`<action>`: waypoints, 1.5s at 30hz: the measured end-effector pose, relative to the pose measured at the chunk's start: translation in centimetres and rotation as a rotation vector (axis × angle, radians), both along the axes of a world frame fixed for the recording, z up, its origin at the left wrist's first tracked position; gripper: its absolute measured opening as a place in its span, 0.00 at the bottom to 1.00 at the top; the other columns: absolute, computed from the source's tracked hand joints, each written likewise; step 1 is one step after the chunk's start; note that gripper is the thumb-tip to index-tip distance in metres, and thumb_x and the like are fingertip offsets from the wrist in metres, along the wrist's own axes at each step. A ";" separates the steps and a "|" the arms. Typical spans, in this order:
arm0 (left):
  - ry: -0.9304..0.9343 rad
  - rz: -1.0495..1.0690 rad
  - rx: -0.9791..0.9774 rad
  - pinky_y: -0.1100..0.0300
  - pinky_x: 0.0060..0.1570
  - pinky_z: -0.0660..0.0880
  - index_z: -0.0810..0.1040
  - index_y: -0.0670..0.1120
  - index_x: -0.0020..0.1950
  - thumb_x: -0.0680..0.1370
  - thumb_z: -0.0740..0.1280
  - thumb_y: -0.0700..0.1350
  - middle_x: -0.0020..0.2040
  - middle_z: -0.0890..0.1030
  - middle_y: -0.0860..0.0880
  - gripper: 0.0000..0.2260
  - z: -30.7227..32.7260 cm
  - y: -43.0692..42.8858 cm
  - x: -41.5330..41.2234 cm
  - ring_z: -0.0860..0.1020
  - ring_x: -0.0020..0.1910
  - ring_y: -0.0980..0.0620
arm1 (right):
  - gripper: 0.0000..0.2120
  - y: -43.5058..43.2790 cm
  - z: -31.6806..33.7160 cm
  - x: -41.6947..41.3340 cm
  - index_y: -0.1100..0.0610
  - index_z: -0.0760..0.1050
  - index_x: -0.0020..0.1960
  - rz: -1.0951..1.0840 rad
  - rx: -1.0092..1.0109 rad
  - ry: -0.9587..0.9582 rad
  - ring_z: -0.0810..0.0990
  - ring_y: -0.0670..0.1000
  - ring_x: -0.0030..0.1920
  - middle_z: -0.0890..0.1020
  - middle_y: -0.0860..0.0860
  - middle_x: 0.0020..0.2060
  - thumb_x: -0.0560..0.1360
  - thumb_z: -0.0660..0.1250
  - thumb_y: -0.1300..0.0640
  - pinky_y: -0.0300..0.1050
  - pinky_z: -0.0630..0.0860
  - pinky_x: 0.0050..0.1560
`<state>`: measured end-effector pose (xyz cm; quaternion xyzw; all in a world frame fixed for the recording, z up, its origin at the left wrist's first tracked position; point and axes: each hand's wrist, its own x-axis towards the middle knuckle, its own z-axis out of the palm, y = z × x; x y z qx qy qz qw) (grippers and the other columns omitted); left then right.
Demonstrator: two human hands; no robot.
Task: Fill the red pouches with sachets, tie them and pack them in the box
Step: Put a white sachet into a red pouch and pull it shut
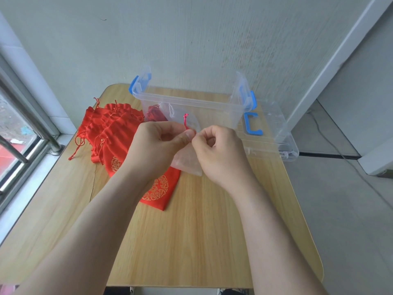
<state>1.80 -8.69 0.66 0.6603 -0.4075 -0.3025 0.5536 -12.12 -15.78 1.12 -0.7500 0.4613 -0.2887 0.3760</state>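
**Handling the Sachet and Pouch: Grip Points and Material Behaviour**

**Position.** The sachet (187, 161), a pale translucent bag, hangs above the bench (191, 241) between both hands, just in front of the box (191, 103). One red pouch (159, 188) lies flat on the bench under the left forearm. The pile of red pouches (110, 126) sits to the left of the box. A tied pouch (152, 113) is already inside the box. The lid (274, 135) lies to the right of it.

**Hands.** The left hand (161, 141) pinches the cord (186, 122) between thumb and forefinger, and the free end of the cord stands upward. The right hand (219, 150) is curled, with its fingertips meeting the left at the sachet's neck. It appears to pinch the gathered mouth, though the exact contact is hidden.

**Material behaviour (judged).**
- Sachet: very light, limp, thin weave. It will likely fold or swing if held by one corner.
- Cord: thin and probably slick, so it can slip from a loose pinch.
- Red pouch: soft fabric that collapses flat, so its mouth must be held open.

**Recommended hold.** Take the sachet at the gathered neck, not the body. Take the pouch by its rim on opposite sides, then by both cord ends when tying.
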 end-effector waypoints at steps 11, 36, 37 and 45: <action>0.015 0.086 -0.008 0.54 0.47 0.81 0.86 0.44 0.48 0.74 0.81 0.46 0.40 0.88 0.45 0.09 0.2 0.0 -0.1 0.87 0.45 0.44 | 0.06 0.0 -0.4 0.4 0.51 0.80 0.43 -0.109 -0.215 -0.190 0.84 0.43 0.37 0.84 0.43 0.34 0.73 0.77 0.59 0.48 0.83 0.43; 0.044 -0.161 0.120 0.41 0.67 0.78 0.86 0.46 0.53 0.87 0.65 0.46 0.55 0.85 0.40 0.10 -0.2 -0.2 0.2 0.83 0.55 0.44 | 0.11 -0.5 -0.9 0.7 0.50 0.81 0.45 -0.054 -0.282 -0.159 0.85 0.41 0.41 0.84 0.42 0.37 0.77 0.75 0.66 0.41 0.82 0.47; 0.077 -0.168 0.117 0.40 0.67 0.77 0.85 0.46 0.53 0.87 0.65 0.46 0.56 0.85 0.40 0.10 -0.1 -0.1 0.2 0.83 0.54 0.47 | 0.11 -0.5 -0.9 0.6 0.51 0.81 0.45 -0.050 -0.271 -0.182 0.85 0.41 0.41 0.85 0.42 0.37 0.77 0.75 0.66 0.43 0.83 0.48; 0.131 -0.153 0.132 0.36 0.69 0.74 0.85 0.43 0.57 0.87 0.64 0.49 0.60 0.84 0.36 0.13 -0.2 -0.3 0.7 0.80 0.64 0.35 | 0.06 -0.6 -0.8 0.2 0.52 0.84 0.49 0.038 -0.302 -0.149 0.83 0.42 0.42 0.85 0.43 0.39 0.79 0.73 0.63 0.35 0.78 0.43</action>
